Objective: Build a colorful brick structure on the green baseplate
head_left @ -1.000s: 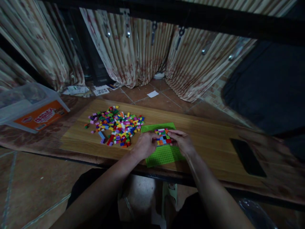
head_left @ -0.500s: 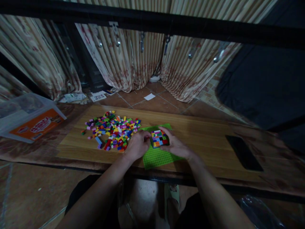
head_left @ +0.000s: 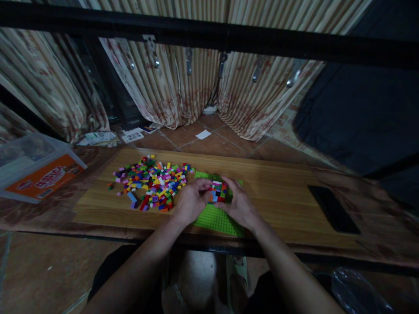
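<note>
Striped, pleated curtains point(head_left: 196, 89) hang behind the wood-grained tabletop point(head_left: 275, 187). Steadying the flat, multicoloured brick block point(head_left: 218, 192) seems the step in hand: left hand point(head_left: 191, 201) pinching its left edge, right hand point(head_left: 241, 206) curled round its right, over a studded green board point(head_left: 218, 219). Any next move calls for even pressure. Boxy plastic bricks point(head_left: 162, 183) lie heaped leftward.

Unable to fully inspect brick block point(head_left: 217, 192), partly hidden by left hand point(head_left: 191, 199) and right hand point(head_left: 241, 204), or plastic box point(head_left: 49, 173), cropped at left.
</note>
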Demonstrator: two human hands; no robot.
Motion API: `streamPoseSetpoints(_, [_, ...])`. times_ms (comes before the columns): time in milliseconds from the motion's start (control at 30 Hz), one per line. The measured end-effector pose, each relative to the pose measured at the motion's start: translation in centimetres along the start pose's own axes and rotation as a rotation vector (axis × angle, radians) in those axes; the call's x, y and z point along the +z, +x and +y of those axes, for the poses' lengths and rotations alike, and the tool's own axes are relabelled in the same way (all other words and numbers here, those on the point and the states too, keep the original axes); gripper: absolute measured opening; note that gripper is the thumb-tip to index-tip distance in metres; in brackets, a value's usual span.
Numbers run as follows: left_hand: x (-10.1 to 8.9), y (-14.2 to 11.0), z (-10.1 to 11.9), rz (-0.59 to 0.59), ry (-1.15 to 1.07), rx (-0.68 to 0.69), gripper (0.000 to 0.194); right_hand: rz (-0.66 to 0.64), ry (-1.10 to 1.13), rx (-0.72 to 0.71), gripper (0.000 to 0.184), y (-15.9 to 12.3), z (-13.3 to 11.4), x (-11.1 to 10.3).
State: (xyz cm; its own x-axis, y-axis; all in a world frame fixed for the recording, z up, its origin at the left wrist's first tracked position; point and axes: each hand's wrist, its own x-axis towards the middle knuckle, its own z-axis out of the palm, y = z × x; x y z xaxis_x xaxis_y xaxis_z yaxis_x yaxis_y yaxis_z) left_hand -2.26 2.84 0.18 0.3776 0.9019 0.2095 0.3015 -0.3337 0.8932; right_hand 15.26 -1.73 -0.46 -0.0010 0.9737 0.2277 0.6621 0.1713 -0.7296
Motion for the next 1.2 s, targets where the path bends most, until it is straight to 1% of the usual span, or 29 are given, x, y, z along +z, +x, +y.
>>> streamPoseSetpoints(67, [0.3,0.0,0.3,0.009,-0.064,-0.007,0.027,0.030,0.036,-0.044,0.073,0.0,-0.4,-0.6])
streamPoseSetpoints(167, [0.8,0.1,0.8,0.012,-0.156,-0.018,0.033,0.088,0.079,-0.118,0.052,-0.1,-0.9,-1.1])
streamPoseSetpoints(267, [1.2,0.3,1.2,-0.011,-0.269,-0.045,0.029,0.123,0.117,-0.165,0.033,-0.1,-1.1,-1.3])
streamPoseSetpoints(333, [1.5,0.5,1.3,-0.029,-0.361,-0.081,0.027,0.141,0.132,-0.178,0.028,0.0,-1.2,-1.3])
streamPoseSetpoints(433, [1.8,0.7,1.3,-0.046,-0.476,-0.137,0.028,0.158,0.133,-0.204,0.024,0.0,-1.1,-1.3])
streamPoseSetpoints(533, [1.9,0.9,1.2,-0.065,-0.528,-0.181,0.031,0.156,0.109,-0.228,0.020,0.0,-1.0,-1.3])
streamPoseSetpoints(633, [2.0,1.0,1.1,-0.080,-0.538,-0.193,0.032,0.156,0.077,-0.239,0.017,0.0,-0.8,-1.4])
streamPoseSetpoints(700, [1.9,1.1,1.0,-0.059,-0.477,-0.174,0.029,0.168,0.064,-0.237,0.016,0.1,-0.4,-1.3])
streamPoseSetpoints(733, [1.8,1.1,0.9,-0.039,-0.412,-0.157,0.026,0.182,0.060,-0.228,0.016,0.2,-0.1,-1.2])
streamPoseSetpoints(833, [1.4,1.0,1.0,-0.005,-0.139,-0.106,0.021,0.226,0.046,-0.183,0.015,0.4,0.6,-0.8])
streamPoseSetpoints(1033, [1.2,0.0,2.3,-0.055,0.280,-0.053,0.025,0.239,-0.024,-0.172,0.016,0.1,1.3,0.2])
streamPoseSetpoints(1100, [1.4,-0.3,2.7,-0.091,0.372,-0.048,0.026,0.263,-0.053,-0.170,0.016,0.0,1.4,0.3])
streamPoseSetpoints(1200, [1.7,-0.6,2.9,-0.140,0.447,-0.042,0.029,0.287,-0.093,-0.152,0.016,-0.1,1.5,0.5])
